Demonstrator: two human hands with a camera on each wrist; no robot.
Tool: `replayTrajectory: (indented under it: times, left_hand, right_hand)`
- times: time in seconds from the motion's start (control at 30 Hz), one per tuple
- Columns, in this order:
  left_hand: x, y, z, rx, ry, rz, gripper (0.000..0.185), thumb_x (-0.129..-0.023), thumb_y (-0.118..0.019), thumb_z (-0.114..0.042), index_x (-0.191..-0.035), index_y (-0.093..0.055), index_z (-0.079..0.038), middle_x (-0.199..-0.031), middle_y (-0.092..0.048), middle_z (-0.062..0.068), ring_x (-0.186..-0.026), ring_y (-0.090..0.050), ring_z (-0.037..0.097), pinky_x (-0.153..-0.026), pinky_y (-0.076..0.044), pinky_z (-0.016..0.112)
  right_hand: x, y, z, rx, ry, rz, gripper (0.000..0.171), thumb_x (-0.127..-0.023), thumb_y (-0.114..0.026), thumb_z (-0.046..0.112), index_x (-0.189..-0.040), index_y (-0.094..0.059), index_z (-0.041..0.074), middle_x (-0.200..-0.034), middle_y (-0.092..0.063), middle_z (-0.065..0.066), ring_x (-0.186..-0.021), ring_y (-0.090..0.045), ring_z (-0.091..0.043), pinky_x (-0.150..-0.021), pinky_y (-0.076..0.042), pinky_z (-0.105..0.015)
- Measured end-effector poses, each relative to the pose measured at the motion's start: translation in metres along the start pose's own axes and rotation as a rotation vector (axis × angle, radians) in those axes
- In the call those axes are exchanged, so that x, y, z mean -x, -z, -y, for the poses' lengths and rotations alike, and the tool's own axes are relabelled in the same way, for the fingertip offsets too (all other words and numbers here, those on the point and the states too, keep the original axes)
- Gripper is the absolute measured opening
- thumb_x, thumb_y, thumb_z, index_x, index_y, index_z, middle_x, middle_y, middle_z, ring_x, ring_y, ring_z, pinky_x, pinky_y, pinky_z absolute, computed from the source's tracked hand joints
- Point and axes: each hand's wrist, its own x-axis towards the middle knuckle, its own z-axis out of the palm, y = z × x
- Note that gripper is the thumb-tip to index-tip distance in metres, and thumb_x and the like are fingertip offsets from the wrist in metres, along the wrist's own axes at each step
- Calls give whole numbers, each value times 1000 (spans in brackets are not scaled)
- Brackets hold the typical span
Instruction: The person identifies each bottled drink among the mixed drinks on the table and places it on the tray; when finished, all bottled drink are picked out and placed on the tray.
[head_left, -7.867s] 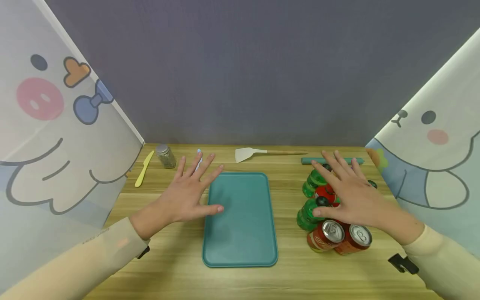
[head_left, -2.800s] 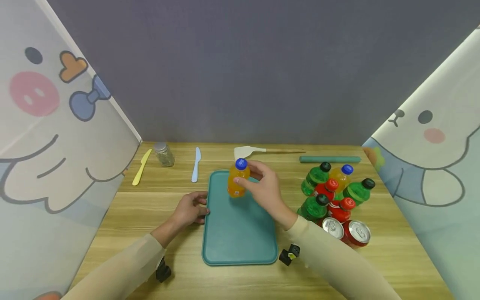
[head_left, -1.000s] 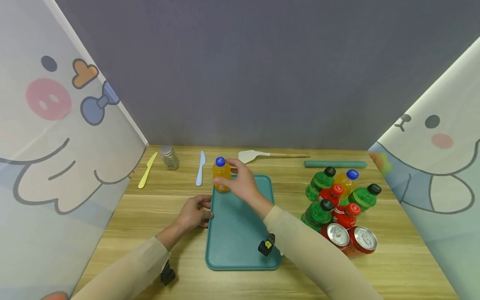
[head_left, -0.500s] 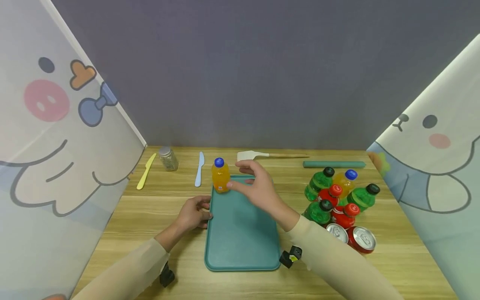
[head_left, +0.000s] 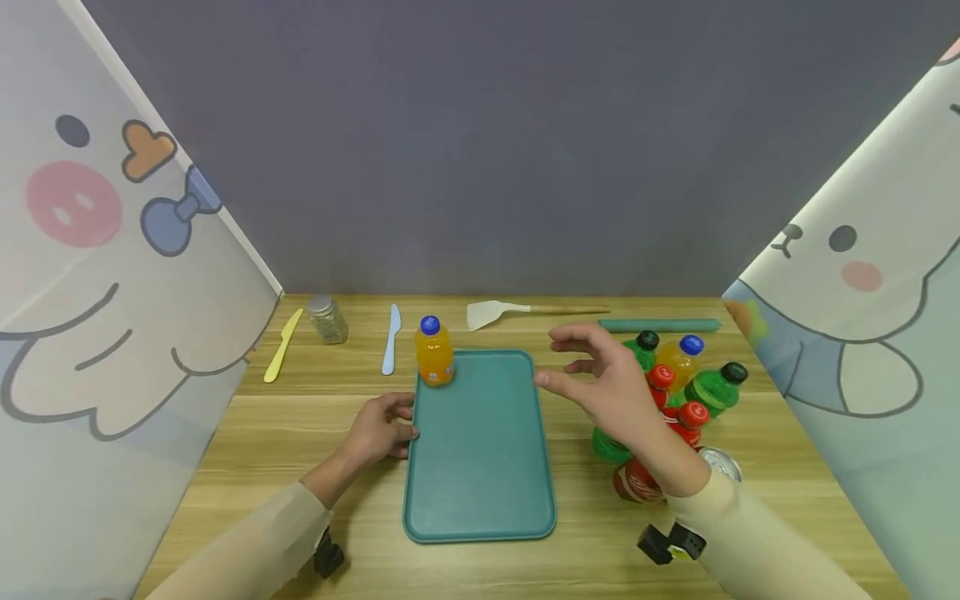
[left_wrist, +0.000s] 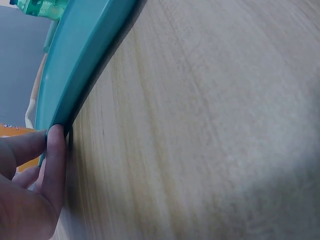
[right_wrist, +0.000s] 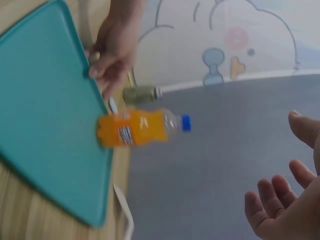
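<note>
A teal tray (head_left: 480, 467) lies on the table in the middle of the head view. My left hand (head_left: 378, 429) holds its left rim, thumb and fingers pinching the edge in the left wrist view. An orange soda bottle (head_left: 434, 354) with a blue cap stands upright in the tray's far left corner. My right hand (head_left: 611, 383) is in the air right of the tray, fingers loosely bent with nothing between them. Behind and below it stand green soda bottles (head_left: 714, 389), red-capped cola bottles (head_left: 690, 421) and another orange soda bottle (head_left: 681, 358), partly hidden by the hand.
Soda cans (head_left: 637, 481) stand at the front of the bottle group. Along the back lie a yellow knife (head_left: 283, 346), a blue knife (head_left: 391, 340), a white spatula (head_left: 487, 313) and a green rod (head_left: 660, 325). A spice jar (head_left: 328, 319) stands at the back left.
My right hand brought the orange soda bottle over the tray, set it in the far left corner, let go and moved right towards the bottles. The left hand came down to the tray's left rim.
</note>
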Motion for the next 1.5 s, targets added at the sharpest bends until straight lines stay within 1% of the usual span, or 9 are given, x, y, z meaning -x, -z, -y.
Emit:
replayTrajectory:
  times: [0.13,0.3,0.5,0.67,0.83,1.13,1.27,1.37,1.5]
  left_hand:
    - [0,0,1,2,-2,5,62,-87,-71,11,-145,-52,3,-115,-59,21,-76,-65,19,-57,-65,38]
    - [-1,-2,1,12,0,0,62,-86,-72,12,-144,-53,2,-113,-59,19,-76,-64,19,-56,-65,38]
    - [0,-1,1,10,5,-12,62,-86,-72,13,-144,-54,2,-112,-59,18,-74,-64,20,-57,-65,39]
    - [0,-1,1,0,16,-21,61,-86,-72,13,-143,-54,1,-112,-59,18,-73,-64,20,-57,-65,39]
    - [-1,-1,0,-2,12,-19,61,-86,-71,13,-144,-54,2,-112,-59,18,-74,-64,20,-58,-65,40]
    - [-3,-2,2,1,12,-21,61,-86,-71,13,-144,-54,2,-112,-59,18,-75,-64,20,-58,-65,40]
    - [-3,-2,2,5,15,-26,61,-86,-72,13,-143,-55,1,-111,-59,18,-75,-64,20,-57,-65,40]
    - [-3,-2,3,8,16,-24,61,-86,-72,13,-143,-55,1,-111,-58,18,-75,-64,20,-57,-65,40]
    - [-3,-3,3,20,19,-19,61,-85,-72,12,-143,-55,1,-111,-58,18,-76,-64,20,-57,-65,40]
  right_hand:
    - [15,30,-1,75,31,-50,49,-86,-79,-1,-132,-62,6,-128,-63,4,-116,-62,-15,-84,-59,-23]
    - [36,67,-8,141,1,-123,49,-86,-77,-8,-132,-62,3,-125,-65,5,-110,-64,-7,-82,-58,-16]
    - [61,101,-25,242,-85,-220,47,-86,-77,-6,-129,-63,5,-123,-66,11,-108,-64,-2,-84,-56,-9]
    - [84,119,-42,312,-181,-244,44,-89,-78,2,-129,-62,6,-119,-65,19,-107,-62,5,-83,-53,-5]
    - [100,130,-56,352,-257,-225,43,-91,-79,11,-131,-61,9,-117,-62,25,-107,-58,11,-79,-51,-3]
    - [113,134,-81,352,-252,-146,56,-88,-81,6,-136,-54,-5,-121,-58,30,-108,-56,17,-77,-54,-6]
    - [114,133,-86,360,-296,-98,61,-91,-79,14,-141,-51,-4,-124,-53,31,-107,-52,20,-77,-54,-6]
    - [113,132,-88,378,-323,-57,63,-94,-77,21,-145,-49,-2,-129,-53,22,-107,-50,21,-77,-54,-7]
    - [112,131,-90,398,-343,-32,63,-96,-75,25,-147,-48,-1,-136,-56,-2,-106,-48,22,-77,-54,-8]
